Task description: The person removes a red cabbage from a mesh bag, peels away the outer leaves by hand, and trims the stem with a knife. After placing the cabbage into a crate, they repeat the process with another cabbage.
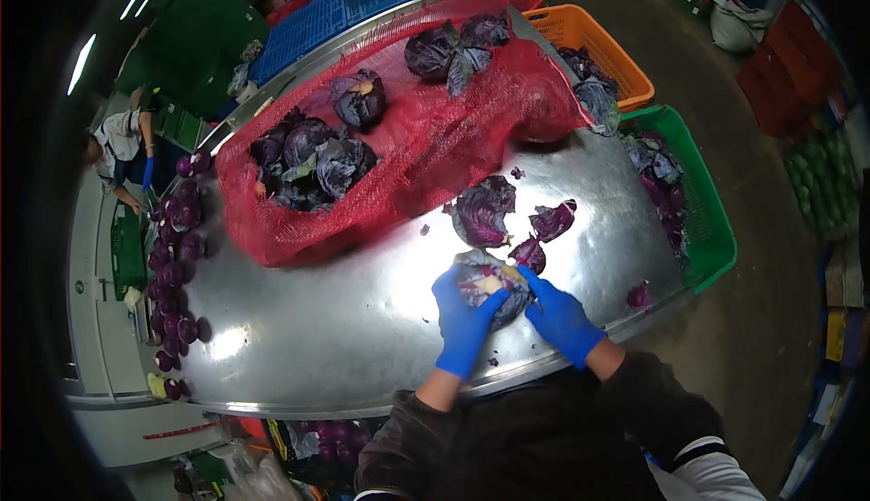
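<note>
Got a purple cabbage [492, 285] clasped between left hand [465, 316] and right hand [560, 318], close to the near edge of the surface [299, 338]. Decent room leftward, tighter far side with loose leaves [553, 221] and red mesh bag [430, 158].

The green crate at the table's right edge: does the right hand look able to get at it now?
Probably yes, once the right hand lets go of the cabbage; between hand and green crate, the table shows only a leaf scrap.
</note>
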Demonstrator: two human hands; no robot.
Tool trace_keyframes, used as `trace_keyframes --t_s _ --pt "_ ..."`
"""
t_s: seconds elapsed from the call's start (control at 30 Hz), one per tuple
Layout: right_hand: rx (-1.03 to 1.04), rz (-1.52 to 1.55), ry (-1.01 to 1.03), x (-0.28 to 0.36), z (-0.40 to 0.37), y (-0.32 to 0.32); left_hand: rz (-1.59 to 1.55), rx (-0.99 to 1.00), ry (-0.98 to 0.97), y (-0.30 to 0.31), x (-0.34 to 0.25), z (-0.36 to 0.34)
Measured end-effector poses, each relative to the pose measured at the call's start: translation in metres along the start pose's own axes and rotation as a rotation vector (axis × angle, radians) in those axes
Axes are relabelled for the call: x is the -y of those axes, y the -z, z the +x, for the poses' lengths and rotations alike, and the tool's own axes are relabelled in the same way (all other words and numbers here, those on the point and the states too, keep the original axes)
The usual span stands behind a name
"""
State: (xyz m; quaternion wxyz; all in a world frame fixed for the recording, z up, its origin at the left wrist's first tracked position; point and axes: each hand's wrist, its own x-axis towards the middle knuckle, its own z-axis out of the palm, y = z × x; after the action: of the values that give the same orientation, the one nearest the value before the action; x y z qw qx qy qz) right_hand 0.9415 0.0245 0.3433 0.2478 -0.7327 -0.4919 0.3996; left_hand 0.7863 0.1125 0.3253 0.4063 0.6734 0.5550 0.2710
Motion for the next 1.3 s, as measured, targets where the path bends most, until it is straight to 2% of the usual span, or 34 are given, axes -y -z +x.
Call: trace_keyframes --t_s 0.03,0.13,0.2,0.27,0.6,0.7,0.77,0.8,0.87,0.9,1.0,1.07,1.13,1.2,1.23,1.27,1.3 --pt "-0.060 -0.002 0.042 -0.006 0.006 -0.001 -0.045 -0.027 -0.022 -0.004 0.004 0.000" --pt "-0.046 0.006 0.066 -0.019 0.014 0.000 -0.174 -0.021 -0.005 -0.009 0.013 0.002" --pt "-0.056 0.001 0.044 -0.023 0.016 -0.004 -0.177 -0.008 0.044 -0.002 -0.008 0.000" --pt "0.001 -0.074 -0.027 -0.015 0.021 0.003 -0.104 -0.027 -0.010 -0.008 0.007 0.003" --pt "-0.001 -0.068 -0.035 -0.021 0.029 0.009 -0.122 -0.048 -0.038 -0.013 0.013 0.006" --pt "0.037 -0.086 0.012 -0.022 0.022 0.008 -0.060 -0.062 -0.102 -0.005 0.011 0.006" --pt "0.019 -0.113 0.056 -0.015 0.008 0.001 0.066 0.125 -0.184 0.007 0.014 0.008" --pt "0.010 -0.138 0.096 -0.007 0.002 0.000 0.065 0.119 -0.185 0.010 0.004 0.009" --pt "0.029 -0.181 0.067 0.007 -0.006 -0.001 0.389 0.185 -0.203 0.014 -0.011 0.011" --pt "0.016 -0.181 0.048 0.012 -0.008 -0.001 0.435 0.160 -0.227 0.010 -0.006 0.017" --pt "0.033 -0.200 0.007 0.008 0.008 0.009 0.377 0.199 -0.156 0.013 -0.027 0.010" --pt "0.056 -0.222 -0.004 -0.014 0.027 0.011 0.391 0.150 -0.167 0.009 -0.015 0.009" --pt "-0.026 0.045 -0.077 -0.055 0.041 0.006 0.285 0.028 -0.239 0.012 0.002 -0.004" --pt "-0.019 -0.063 -0.092 -0.067 0.047 0.008 0.212 0.044 -0.369 0.028 0.023 -0.026" --pt "0.002 -0.173 -0.134 -0.064 0.041 0.005 0.138 0.039 -0.346 0.034 0.022 -0.033" --pt "0.018 -0.135 -0.131 -0.063 0.041 0.008 0.064 0.040 -0.319 0.039 0.024 -0.043" --pt "-0.046 -0.066 -0.142 -0.088 0.052 0.003 0.065 0.041 -0.308 0.042 0.031 -0.049"
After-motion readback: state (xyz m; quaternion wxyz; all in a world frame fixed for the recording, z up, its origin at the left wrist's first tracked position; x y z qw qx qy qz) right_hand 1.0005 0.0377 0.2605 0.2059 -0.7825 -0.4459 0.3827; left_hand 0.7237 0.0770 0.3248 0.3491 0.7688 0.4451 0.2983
